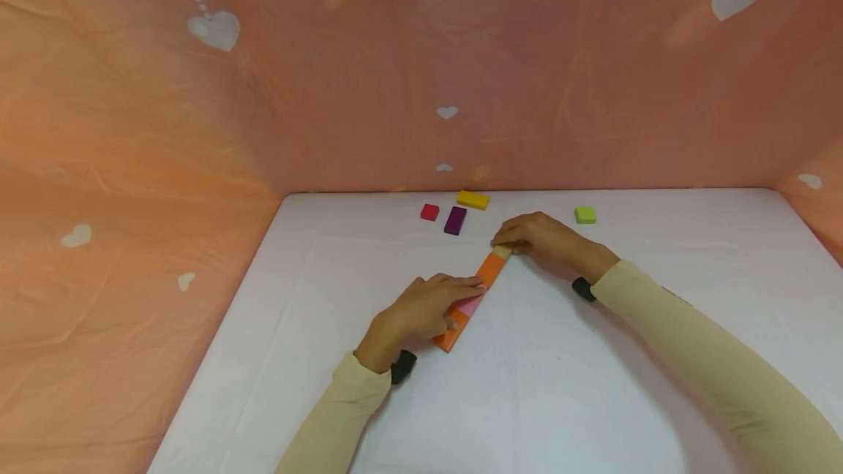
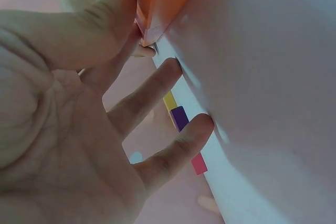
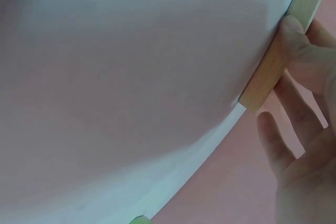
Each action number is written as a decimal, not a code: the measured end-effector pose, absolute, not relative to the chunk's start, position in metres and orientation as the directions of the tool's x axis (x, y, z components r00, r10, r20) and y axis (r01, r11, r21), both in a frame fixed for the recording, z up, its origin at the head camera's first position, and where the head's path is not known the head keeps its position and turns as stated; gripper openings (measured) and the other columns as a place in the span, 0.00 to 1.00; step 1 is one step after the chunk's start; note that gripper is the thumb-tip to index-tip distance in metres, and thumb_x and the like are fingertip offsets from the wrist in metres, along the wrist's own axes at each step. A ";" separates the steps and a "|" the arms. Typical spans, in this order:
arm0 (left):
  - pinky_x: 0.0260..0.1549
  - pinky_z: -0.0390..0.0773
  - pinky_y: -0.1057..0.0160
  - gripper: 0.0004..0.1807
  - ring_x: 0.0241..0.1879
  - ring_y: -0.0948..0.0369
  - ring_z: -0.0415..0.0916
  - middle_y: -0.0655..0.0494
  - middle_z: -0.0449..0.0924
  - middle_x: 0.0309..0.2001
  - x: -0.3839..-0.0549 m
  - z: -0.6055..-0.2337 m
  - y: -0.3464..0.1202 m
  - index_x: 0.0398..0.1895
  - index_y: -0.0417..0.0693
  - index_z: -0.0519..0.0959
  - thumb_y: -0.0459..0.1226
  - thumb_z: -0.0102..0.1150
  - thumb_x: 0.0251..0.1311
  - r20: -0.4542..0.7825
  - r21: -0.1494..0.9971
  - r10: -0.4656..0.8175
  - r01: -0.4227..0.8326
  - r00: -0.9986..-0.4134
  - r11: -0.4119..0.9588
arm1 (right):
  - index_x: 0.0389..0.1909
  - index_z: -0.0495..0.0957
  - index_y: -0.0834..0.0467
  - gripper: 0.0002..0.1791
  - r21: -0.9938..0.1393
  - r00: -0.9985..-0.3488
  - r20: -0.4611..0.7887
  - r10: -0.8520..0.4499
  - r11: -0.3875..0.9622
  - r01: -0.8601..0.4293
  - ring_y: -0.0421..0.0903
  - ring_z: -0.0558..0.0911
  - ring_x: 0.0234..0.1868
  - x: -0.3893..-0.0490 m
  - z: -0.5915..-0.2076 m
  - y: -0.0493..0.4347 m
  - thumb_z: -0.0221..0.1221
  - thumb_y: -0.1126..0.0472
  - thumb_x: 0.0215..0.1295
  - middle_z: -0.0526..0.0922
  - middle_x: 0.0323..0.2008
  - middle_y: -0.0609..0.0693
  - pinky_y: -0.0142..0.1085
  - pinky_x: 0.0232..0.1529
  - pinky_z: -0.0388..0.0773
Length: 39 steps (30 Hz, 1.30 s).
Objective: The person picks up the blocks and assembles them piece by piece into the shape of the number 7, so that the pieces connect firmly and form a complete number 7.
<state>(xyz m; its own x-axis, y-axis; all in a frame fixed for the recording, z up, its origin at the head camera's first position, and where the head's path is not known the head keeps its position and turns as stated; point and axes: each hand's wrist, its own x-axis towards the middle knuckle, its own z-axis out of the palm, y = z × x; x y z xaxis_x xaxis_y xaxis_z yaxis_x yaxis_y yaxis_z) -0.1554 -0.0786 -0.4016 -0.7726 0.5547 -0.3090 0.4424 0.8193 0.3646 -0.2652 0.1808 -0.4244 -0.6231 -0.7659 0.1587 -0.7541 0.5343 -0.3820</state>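
A slanting row of flat blocks lies on the white table. In the head view it shows a near orange block [image 1: 451, 333], a pink block [image 1: 469, 306], another orange block [image 1: 490, 269] and a pale wooden block [image 1: 503, 251]. My left hand [image 1: 428, 306] rests over the near part with fairly straight fingers, fingertips touching by the pink block, thumb by the near orange one. At the far end my right hand [image 1: 543, 240] pinches a browner wooden block [image 3: 265, 74], its thumb near the joint with the pale one. That browner block is hidden in the head view.
Beyond the row lie a red block [image 1: 429, 212], a purple block [image 1: 455, 220] and a yellow block [image 1: 473, 200]. A light green block [image 1: 585, 215] lies farther right. A pink cloth with hearts [image 1: 421, 57] hangs behind the table [image 1: 560, 401].
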 end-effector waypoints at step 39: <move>0.66 0.65 0.45 0.35 0.74 0.58 0.58 0.69 0.56 0.77 -0.154 -0.400 -0.077 0.75 0.66 0.63 0.39 0.62 0.66 -0.318 0.304 0.583 0.502 -0.748 0.809 | 0.60 0.80 0.56 0.25 -0.392 -0.679 0.134 -0.722 0.591 -0.705 0.56 0.76 0.64 -0.269 -0.410 0.214 0.65 0.71 0.61 0.81 0.59 0.53 0.55 0.64 0.72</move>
